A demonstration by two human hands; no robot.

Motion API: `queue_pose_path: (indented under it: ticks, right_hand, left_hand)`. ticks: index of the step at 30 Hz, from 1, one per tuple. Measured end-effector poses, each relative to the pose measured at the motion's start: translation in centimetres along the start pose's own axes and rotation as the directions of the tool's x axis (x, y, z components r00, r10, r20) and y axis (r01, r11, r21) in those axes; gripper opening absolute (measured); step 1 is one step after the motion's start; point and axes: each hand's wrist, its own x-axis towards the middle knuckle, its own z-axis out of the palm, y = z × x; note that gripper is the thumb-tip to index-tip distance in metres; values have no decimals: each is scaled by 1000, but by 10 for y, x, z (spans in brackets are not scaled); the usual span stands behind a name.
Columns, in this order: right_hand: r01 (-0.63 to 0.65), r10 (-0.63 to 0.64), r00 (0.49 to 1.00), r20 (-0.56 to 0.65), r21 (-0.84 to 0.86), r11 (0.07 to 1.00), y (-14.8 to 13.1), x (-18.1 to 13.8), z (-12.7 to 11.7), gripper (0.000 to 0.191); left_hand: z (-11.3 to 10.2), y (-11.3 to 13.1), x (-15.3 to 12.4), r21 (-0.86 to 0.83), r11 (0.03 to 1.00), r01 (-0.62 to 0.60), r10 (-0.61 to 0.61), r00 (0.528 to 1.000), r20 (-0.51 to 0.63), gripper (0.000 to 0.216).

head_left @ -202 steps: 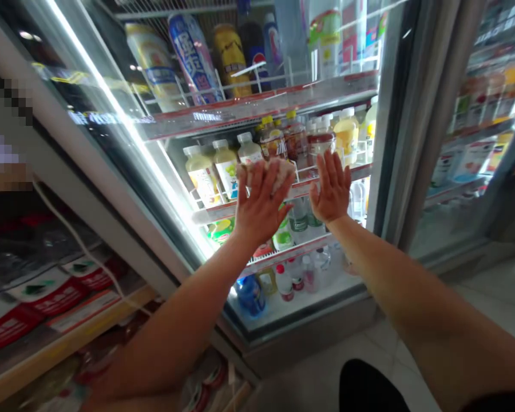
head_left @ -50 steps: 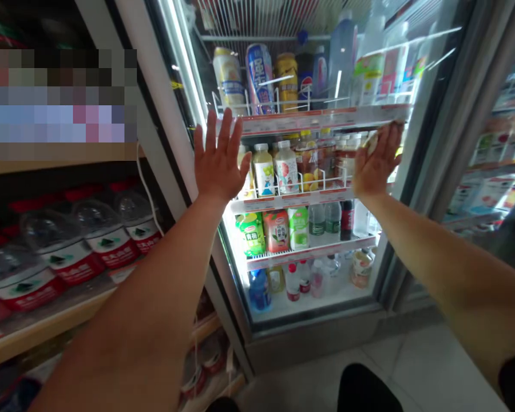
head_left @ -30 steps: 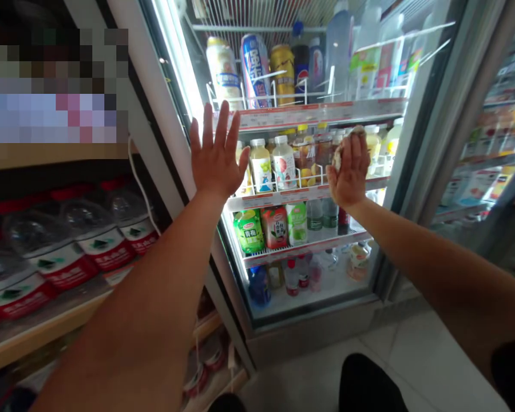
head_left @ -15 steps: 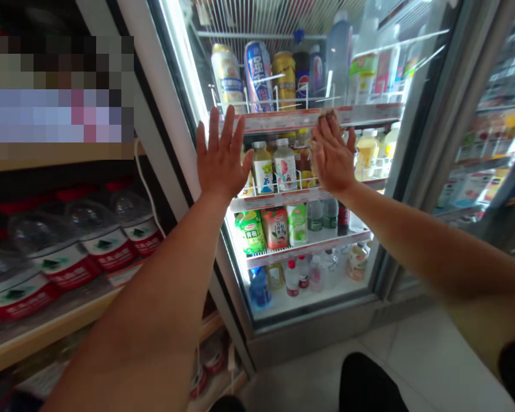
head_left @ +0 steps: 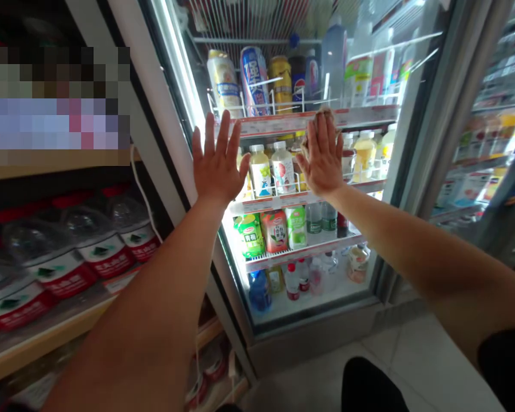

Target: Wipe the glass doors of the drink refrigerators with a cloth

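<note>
My left hand (head_left: pixel 218 166) lies flat with spread fingers against the glass door (head_left: pixel 313 316) of a lit drinks cooler, near its left side. Nothing is in it. Under my right hand (head_left: pixel 325 166), a crumpled brownish cloth (head_left: pixel 306 144) is pressed to the glass; its edges show beside and above the fingers. Those fingers are stretched out, and the palm side is hidden. Behind the glass, between my hands, stand white-capped juice bottles (head_left: pixel 261 171). Tall cans (head_left: pixel 254 80) fill part of the shelf above.
Left of the cooler, a wooden-edged shelf (head_left: pixel 64 312) holds large red-capped water bottles (head_left: pixel 105 246). A white cable (head_left: pixel 143 191) hangs by it. Another cooler (head_left: pixel 476 149) is on the right. Below are the tiled floor (head_left: pixel 429 355) and a dark-clothed knee (head_left: pixel 369 386).
My right hand and the cloth have shifted slightly left across the glass, and the hand has turned more upright. My left hand stays flat in about the same place.
</note>
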Motion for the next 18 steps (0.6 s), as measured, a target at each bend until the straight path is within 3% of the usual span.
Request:
queue_pose_path:
  ticks: [4,7,11,15,18]
  right_hand:
    - [-18,17,1000,-18,-58,998,1,19,-10,73]
    - [2,-5,999,-51,-67,998,3,2,0,75]
    - [83,-82,996,39,-38,996,8,-24,9,71]
    - [128,-124,991,55,-71,989,2,-5,-2,70]
    - [79,-78,997,6,-65,995,-10,8,-3,70]
  left_hand:
    - [0,2,1,32,999,39,-40,999,31,69]
    - [-1,4,1,86,995,47,-51,998,43,69]
    - [-2,4,0,77,997,31,-34,999,29,66]
    - [-2,2,-1,71,997,30,-32,999,34,67]
    - [-2,3,-1,79,997,27,-30,999,30,67]
